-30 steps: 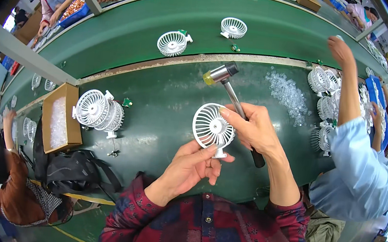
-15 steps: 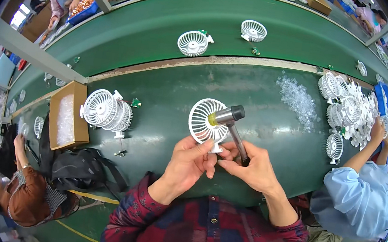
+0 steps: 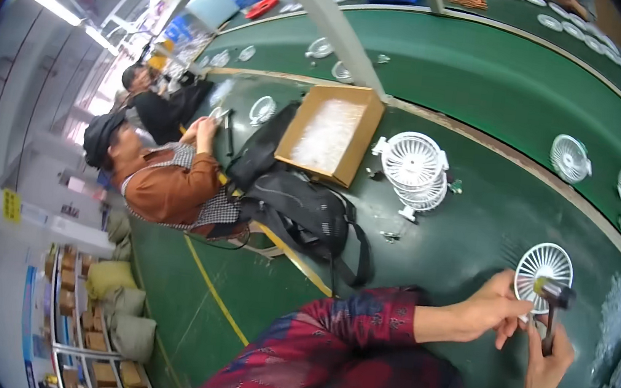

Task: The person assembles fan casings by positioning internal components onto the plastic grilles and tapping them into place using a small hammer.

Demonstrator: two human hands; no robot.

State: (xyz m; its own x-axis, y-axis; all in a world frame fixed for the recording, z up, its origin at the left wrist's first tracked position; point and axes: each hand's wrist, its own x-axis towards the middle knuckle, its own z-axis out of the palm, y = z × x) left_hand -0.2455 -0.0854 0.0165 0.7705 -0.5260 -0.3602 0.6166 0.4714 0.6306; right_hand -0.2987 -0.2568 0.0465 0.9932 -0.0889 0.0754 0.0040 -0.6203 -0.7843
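Observation:
My left hand (image 3: 490, 309) pinches the lower rim of a round white slotted fan cover (image 3: 531, 263), which stands tilted above the green work table (image 3: 470, 204). In my right hand (image 3: 550, 365) is a small hammer (image 3: 549, 335), gripped by its dark handle. The hammer's yellow-tipped head lies in front of the cover's middle; whether it touches cannot be told. Both hands are close together at the right of the picture. A stack of white fan covers (image 3: 411, 159) sits farther left on the table.
A cardboard box (image 3: 362, 142) of clear small parts and a black backpack (image 3: 301, 204) lie left of the stack. Clear pieces (image 3: 612, 320) are heaped at the right. More covers (image 3: 569, 158) rest on the green belt (image 3: 491, 84) behind. A person in a brown top (image 3: 173, 186) works at left.
My view has swung left, so the table, hands and cover now appear farther right, and the person in brown shows more fully. Both hands keep their holds.

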